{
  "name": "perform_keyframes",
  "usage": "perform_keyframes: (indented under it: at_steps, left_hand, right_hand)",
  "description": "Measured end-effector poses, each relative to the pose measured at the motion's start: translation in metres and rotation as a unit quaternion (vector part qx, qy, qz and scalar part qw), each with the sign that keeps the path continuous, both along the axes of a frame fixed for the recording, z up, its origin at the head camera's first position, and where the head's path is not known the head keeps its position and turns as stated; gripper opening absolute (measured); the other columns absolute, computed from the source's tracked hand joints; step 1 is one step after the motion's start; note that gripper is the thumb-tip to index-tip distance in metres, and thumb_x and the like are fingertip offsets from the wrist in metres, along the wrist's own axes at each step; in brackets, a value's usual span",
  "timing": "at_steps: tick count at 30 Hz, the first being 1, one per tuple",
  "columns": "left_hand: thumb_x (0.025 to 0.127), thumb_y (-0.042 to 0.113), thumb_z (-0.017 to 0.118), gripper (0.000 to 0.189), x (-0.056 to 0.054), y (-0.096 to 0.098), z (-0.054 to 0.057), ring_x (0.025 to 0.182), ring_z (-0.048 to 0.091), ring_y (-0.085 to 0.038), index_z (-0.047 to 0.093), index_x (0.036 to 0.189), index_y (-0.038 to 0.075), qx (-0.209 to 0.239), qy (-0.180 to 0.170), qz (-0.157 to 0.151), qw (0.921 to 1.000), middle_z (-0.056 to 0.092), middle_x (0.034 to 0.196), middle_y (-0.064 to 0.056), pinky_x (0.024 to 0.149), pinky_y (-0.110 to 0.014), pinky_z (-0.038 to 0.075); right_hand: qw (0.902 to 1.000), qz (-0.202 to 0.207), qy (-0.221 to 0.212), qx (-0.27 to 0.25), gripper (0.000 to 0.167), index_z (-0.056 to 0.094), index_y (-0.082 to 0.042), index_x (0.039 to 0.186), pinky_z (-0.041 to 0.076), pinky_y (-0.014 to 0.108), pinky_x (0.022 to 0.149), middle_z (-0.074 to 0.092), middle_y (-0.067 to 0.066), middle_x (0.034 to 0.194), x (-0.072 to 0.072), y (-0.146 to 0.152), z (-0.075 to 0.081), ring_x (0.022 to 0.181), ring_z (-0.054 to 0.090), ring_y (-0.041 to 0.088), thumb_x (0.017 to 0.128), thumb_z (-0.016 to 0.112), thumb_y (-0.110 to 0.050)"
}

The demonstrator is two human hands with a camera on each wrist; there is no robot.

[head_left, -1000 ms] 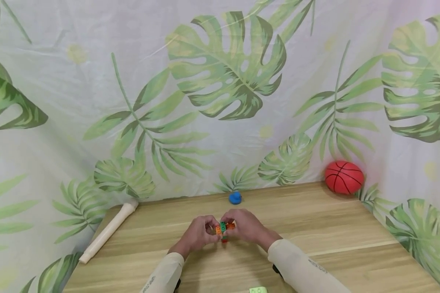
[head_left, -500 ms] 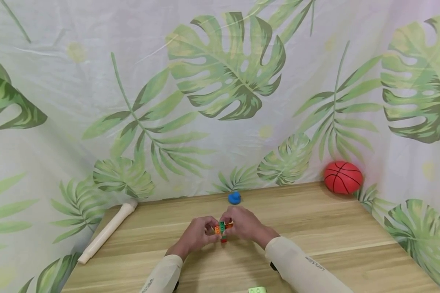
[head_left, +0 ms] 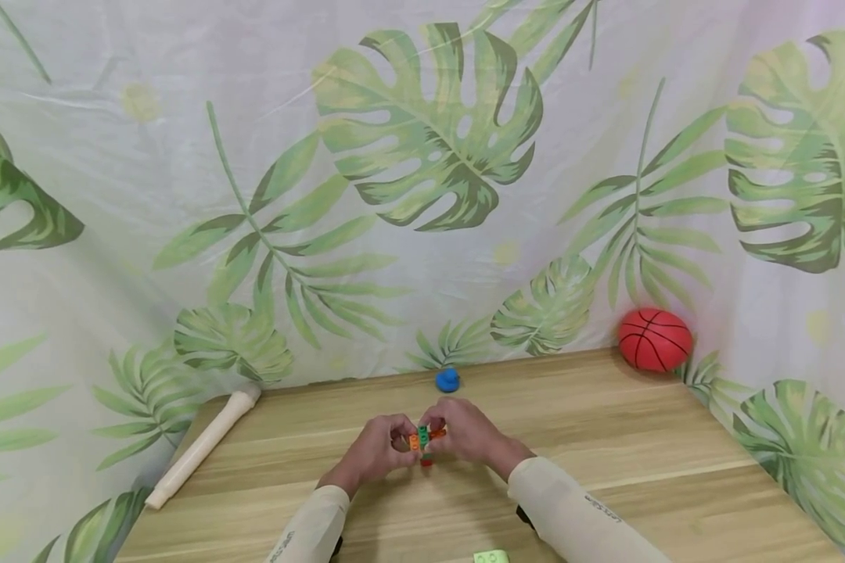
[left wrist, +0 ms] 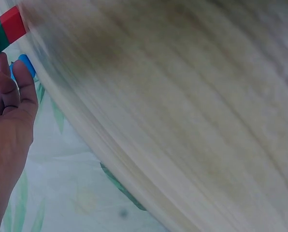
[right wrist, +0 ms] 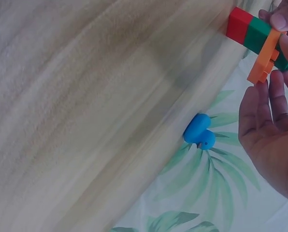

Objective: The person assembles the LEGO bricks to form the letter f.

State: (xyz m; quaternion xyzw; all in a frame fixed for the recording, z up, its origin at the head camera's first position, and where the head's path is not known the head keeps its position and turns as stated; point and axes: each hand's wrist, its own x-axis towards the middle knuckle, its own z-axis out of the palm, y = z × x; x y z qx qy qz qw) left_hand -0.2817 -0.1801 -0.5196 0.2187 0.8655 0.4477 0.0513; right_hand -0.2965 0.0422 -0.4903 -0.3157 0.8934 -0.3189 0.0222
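Between the two hands stands a small stack of toy building bricks, over the middle of the table. Its red brick [right wrist: 239, 25] is lowest, with a green brick [right wrist: 256, 35] joined above it. An orange brick [right wrist: 263, 58] crosses the stack, and another green brick [head_left: 423, 435] shows on top. My left hand [head_left: 375, 450] pinches the orange brick's left end between thumb and fingers. On the opposite side, my right hand [head_left: 465, 432] grips the orange brick's right end. Fingers partly cover the bricks, and the left wrist view catches only their edge.
A blue rubber duck [head_left: 447, 381] sits behind the hands near the back edge. A red basketball [head_left: 655, 339] lies at the back right corner. Along the left edge lies a long pale tube [head_left: 203, 449]. A light green brick [head_left: 490, 557] is at the front edge of the wooden table [head_left: 605, 469].
The whole head view has shifted slightly, so everything appears a little further left. Both hands keep hold of the brick stack, with hardly any visible movement.
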Motion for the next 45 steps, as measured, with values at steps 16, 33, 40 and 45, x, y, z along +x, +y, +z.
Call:
perform_keyframes:
  at_steps: [16,33,40,45]
  left_hand:
    - [0.086,0.007,0.087,0.019,0.0,0.0,0.002,0.073,0.05,-0.009,0.072,0.098,0.008,-0.012,-0.003,0.007,0.9999,0.069,0.088,-0.014,0.06,-0.02,0.041]
    - [0.087,0.01,0.088,0.021,0.0,0.001,0.003,0.073,0.047,-0.011,0.071,0.1,0.007,-0.024,0.006,0.019,0.9995,0.063,0.084,-0.01,0.061,-0.021,0.04]
    - [0.086,0.008,0.087,0.021,0.0,0.001,0.003,0.074,0.047,-0.011,0.071,0.1,0.007,-0.025,0.01,0.018,0.9995,0.064,0.089,-0.007,0.062,-0.021,0.041]
    - [0.087,0.008,0.087,0.02,0.002,0.001,0.004,0.073,0.046,-0.012,0.071,0.1,0.007,-0.022,-0.007,0.02,0.9995,0.064,0.09,-0.01,0.062,-0.02,0.039]
  right_hand:
    - [0.9994,0.015,0.022,0.024,0.038,0.074,-0.007,0.13,0.053,0.028,0.086,0.07,0.006,0.114,0.018,0.006,0.003,0.099,0.062,0.016,0.094,0.083,-0.014]
    - [0.9865,0.113,-0.074,0.093,0.039,0.072,-0.009,0.129,0.055,0.026,0.093,0.071,0.0,0.119,0.07,0.057,0.008,0.106,0.064,0.008,0.1,0.077,-0.035]
    - [0.9771,0.134,-0.134,0.097,0.037,0.073,-0.017,0.123,0.052,0.023,0.091,0.067,-0.011,0.115,0.095,0.083,0.001,0.102,0.058,-0.002,0.097,0.08,-0.042]
    - [0.9756,0.143,-0.139,0.093,0.039,0.071,-0.02,0.122,0.053,0.021,0.09,0.065,-0.016,0.114,0.11,0.09,-0.003,0.102,0.057,-0.006,0.092,0.086,-0.039]
